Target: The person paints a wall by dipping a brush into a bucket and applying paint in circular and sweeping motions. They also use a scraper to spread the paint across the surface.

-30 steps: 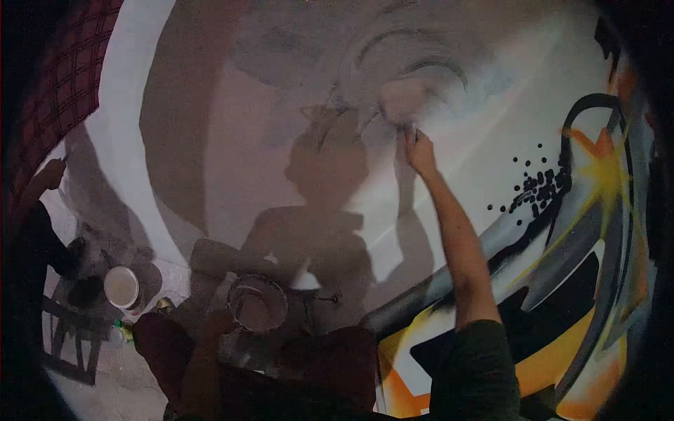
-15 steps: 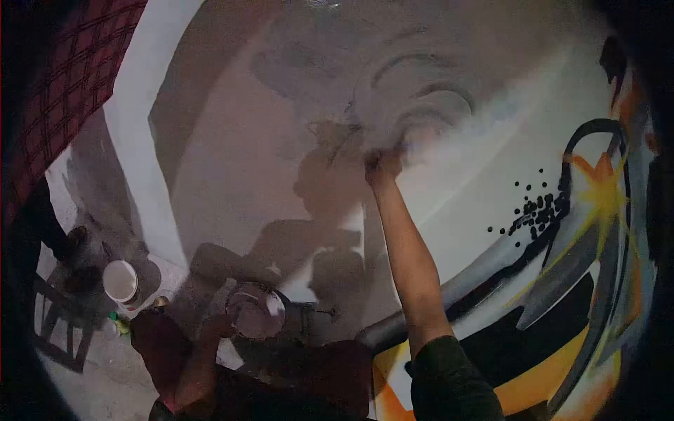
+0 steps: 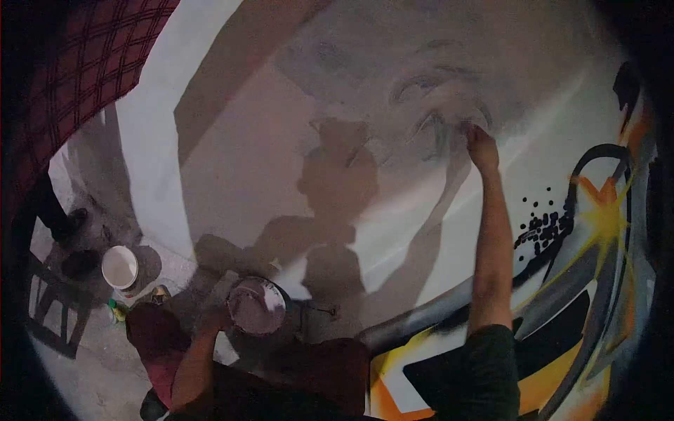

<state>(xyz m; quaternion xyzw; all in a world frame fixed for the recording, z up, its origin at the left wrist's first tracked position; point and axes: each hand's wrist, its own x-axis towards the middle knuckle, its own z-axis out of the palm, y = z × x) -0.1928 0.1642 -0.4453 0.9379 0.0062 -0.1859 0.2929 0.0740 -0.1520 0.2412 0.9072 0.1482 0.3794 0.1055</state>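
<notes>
My right hand (image 3: 481, 146) is raised against the painted wall (image 3: 414, 182), its fingers closed at a grey smeared patch of curved strokes (image 3: 428, 91). What it holds, if anything, is too small and dim to make out. Low on the left, my left hand (image 3: 216, 317) is at the near side of a round bucket (image 3: 257, 309) with greyish contents. A pale flat thing (image 3: 223, 284) rises from that hand beside the bucket's rim. The left fingers are too dark to read.
A white bucket (image 3: 120, 268) stands on the floor at left, near a green-and-white bottle (image 3: 116, 309). Red plaid cloth (image 3: 84, 70) fills the upper left, above a person's dark shoe (image 3: 70, 224). Black, orange and yellow graffiti (image 3: 604, 217) covers the wall's right side.
My right hand has moved right across the wall, and its arm's shadow now shows. The view has shifted slightly. My left hand stays beside the bucket.
</notes>
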